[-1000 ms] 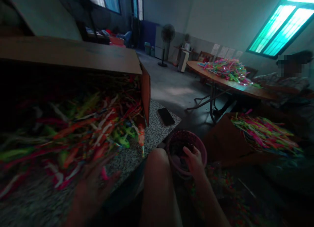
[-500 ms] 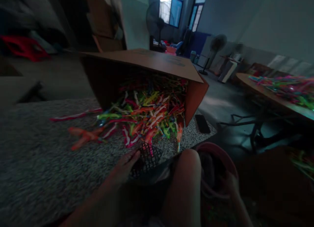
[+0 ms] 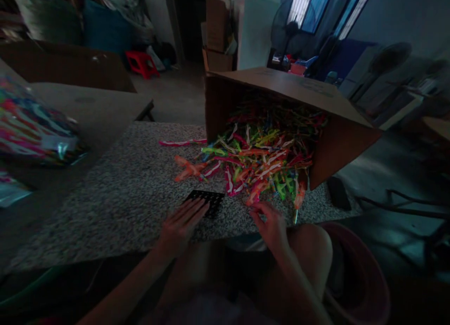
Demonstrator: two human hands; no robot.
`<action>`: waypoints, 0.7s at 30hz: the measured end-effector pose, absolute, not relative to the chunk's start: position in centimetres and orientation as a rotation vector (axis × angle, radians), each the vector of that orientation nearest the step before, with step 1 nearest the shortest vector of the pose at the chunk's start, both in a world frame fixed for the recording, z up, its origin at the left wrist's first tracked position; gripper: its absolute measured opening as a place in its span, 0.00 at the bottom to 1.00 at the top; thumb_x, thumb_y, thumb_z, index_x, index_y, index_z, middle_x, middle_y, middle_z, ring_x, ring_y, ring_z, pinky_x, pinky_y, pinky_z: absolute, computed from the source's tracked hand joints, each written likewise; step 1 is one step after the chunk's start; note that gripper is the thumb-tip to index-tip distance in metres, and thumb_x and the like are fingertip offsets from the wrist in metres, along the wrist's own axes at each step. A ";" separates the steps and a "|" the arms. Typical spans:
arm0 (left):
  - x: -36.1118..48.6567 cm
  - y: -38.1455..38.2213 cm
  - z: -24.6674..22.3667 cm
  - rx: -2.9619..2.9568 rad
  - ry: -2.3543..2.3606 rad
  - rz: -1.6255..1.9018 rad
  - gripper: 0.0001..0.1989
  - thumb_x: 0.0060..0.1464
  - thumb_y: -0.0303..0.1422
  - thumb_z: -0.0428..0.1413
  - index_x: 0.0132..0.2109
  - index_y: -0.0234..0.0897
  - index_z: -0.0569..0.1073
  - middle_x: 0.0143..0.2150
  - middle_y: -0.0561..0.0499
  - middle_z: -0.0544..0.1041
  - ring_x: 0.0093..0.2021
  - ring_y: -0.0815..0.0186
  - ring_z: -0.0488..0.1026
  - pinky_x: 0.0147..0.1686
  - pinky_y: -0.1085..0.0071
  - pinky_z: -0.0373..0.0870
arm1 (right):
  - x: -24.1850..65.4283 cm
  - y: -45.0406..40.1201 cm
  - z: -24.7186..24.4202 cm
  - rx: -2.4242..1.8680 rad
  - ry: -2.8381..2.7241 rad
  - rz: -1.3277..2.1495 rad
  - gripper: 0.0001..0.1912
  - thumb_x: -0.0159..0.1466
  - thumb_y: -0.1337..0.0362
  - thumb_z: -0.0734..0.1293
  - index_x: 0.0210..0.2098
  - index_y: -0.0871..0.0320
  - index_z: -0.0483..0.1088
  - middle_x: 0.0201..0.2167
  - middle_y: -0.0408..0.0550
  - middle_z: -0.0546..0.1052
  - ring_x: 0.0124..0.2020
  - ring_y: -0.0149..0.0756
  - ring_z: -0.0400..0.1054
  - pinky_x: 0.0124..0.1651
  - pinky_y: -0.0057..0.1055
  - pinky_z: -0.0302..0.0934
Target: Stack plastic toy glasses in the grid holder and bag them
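My left hand (image 3: pixel 181 226) lies flat with its fingers spread, the fingertips on or just beside a black plastic mesh piece (image 3: pixel 206 202) on the speckled stone slab (image 3: pixel 119 198). My right hand (image 3: pixel 269 222) reaches the front of a heap of colourful plastic strips (image 3: pixel 260 158), its fingers curled at an orange strip. The heap spills out of a cardboard box (image 3: pixel 291 88) lying on its side. Whether my right hand grips a strip is hidden.
A black phone (image 3: pixel 338 192) lies at the slab's far right corner. A pink basin (image 3: pixel 358 268) stands beyond my bare knee (image 3: pixel 311 254). A bag of colourful items (image 3: pixel 35 128) sits at the left. Further back are a red stool (image 3: pixel 141 63) and a standing fan (image 3: pixel 288 29).
The view has swung left. My right hand has moved from the basin to the strips. The mesh piece now lies flatter under my left hand.
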State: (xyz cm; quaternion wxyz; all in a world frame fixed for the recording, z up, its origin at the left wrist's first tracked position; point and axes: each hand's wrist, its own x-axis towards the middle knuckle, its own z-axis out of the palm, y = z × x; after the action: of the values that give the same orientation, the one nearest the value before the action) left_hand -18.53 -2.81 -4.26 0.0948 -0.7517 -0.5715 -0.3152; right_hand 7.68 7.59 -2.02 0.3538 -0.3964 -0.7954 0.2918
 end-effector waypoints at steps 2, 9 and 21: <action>-18.2 -4.4 -5.8 -2.246 -1.574 -0.941 0.22 0.62 0.26 0.44 0.62 0.39 0.63 0.59 0.47 0.68 0.60 0.61 0.65 0.61 0.59 0.60 | 5.8 6.6 -3.3 -0.959 -2.120 0.808 0.19 0.59 0.68 0.65 0.51 0.57 0.69 0.46 0.50 0.72 0.44 0.35 0.69 0.45 0.30 0.68; -16.5 -6.3 -7.3 -2.269 -1.572 -1.053 0.27 0.60 0.24 0.47 0.65 0.38 0.57 0.58 0.45 0.69 0.59 0.61 0.66 0.59 0.61 0.65 | 2.5 4.4 -5.9 -0.744 -2.302 0.677 0.28 0.60 0.73 0.63 0.58 0.50 0.64 0.54 0.49 0.67 0.54 0.37 0.63 0.57 0.37 0.63; -16.9 -4.5 -9.9 -2.422 -1.512 -0.867 0.18 0.56 0.30 0.48 0.52 0.39 0.73 0.53 0.49 0.74 0.53 0.62 0.70 0.52 0.67 0.69 | 7.4 8.3 -6.5 -1.193 -2.175 0.491 0.14 0.65 0.63 0.62 0.47 0.58 0.72 0.46 0.52 0.74 0.45 0.36 0.71 0.50 0.32 0.66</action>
State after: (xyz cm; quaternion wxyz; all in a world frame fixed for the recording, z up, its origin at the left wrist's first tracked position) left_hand -16.86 -4.54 -9.93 0.0786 -0.8092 -0.5052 -0.2895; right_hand 7.40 8.33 -6.48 0.3017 -0.4497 -0.8201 0.1850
